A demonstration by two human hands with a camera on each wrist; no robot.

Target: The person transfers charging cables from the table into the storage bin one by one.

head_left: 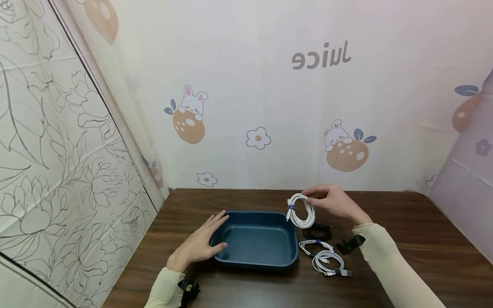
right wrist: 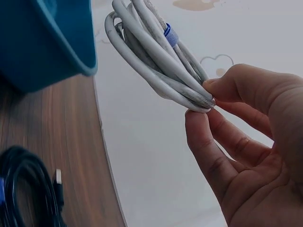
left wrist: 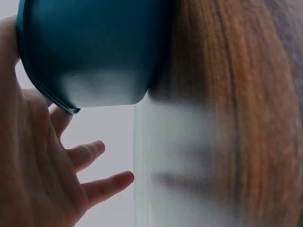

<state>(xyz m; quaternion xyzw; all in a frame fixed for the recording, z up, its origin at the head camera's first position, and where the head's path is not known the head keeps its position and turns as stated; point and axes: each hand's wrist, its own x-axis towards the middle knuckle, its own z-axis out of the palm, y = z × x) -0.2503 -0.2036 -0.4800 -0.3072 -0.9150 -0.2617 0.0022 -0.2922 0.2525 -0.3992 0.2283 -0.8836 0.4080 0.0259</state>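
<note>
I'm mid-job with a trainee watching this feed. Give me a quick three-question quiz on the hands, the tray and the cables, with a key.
1. True or false: the left hand is well away from the blue tray, touching no part of it.
2. Multiple choice: the tie round the white coil that the right hand pinches is
A) red
B) yellow
C) blue
3. Fill in: seen from the head camera, the black coil lies to the ____ of the blue tray.

Key:
1. False; the left hand touches the tray's rim.
2. C
3. right
</note>
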